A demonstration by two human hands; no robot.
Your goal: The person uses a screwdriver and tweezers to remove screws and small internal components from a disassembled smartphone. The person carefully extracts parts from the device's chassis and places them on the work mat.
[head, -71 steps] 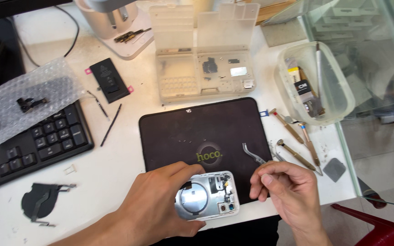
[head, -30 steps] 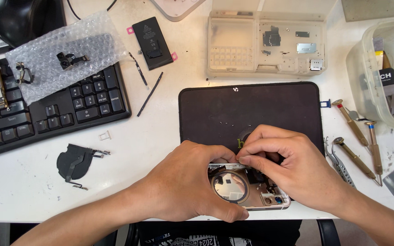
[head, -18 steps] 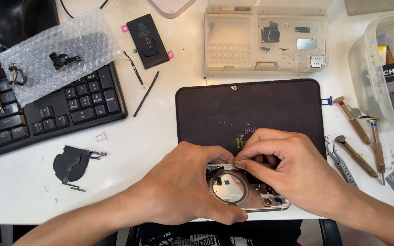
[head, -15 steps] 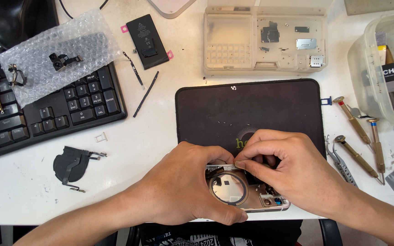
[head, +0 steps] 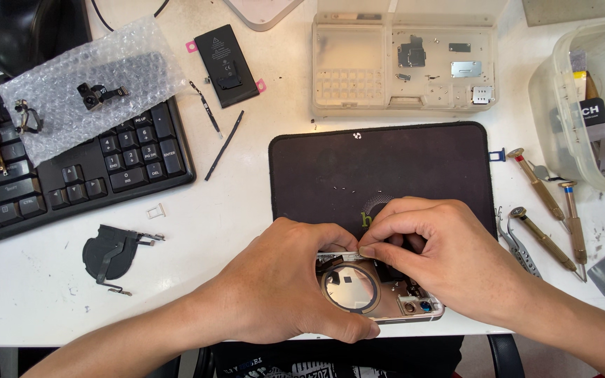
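Since approx 2 s ago the view shifted: phone work moved from lower centre w/ tweezers in the right hand to both hands closed in over the shell; over the last half sec almost nothing moved, so this looks like a fine, steady placing/pressing step, not a reach. Largest first: 1 black rectangular work mat (head: 386,168) at centre; 1 black computer keyboard (head: 85,175) at left, w/ 1 sheet of clear bubble wrap (head: 71,91) on its upper part; 1 clear plastic parts tray (head: 404,63) at top centre; 1 clear plastic tub (head: 582,112) at upper right. Left hand (head: 281,287) grips the opened silver phone rear shell (head: 379,294) at lower centre, on the mat's near edge. Right hand (head: 442,252) is pinched shut, fingertips on the shell's top edge; what it pinches I can't tell. 3 brass-handled screwdrivers (head: 547,224) at right; 1 black phone battery (head: 225,63) at top; 1 black round coil w/ flex (head: 110,252) at left.
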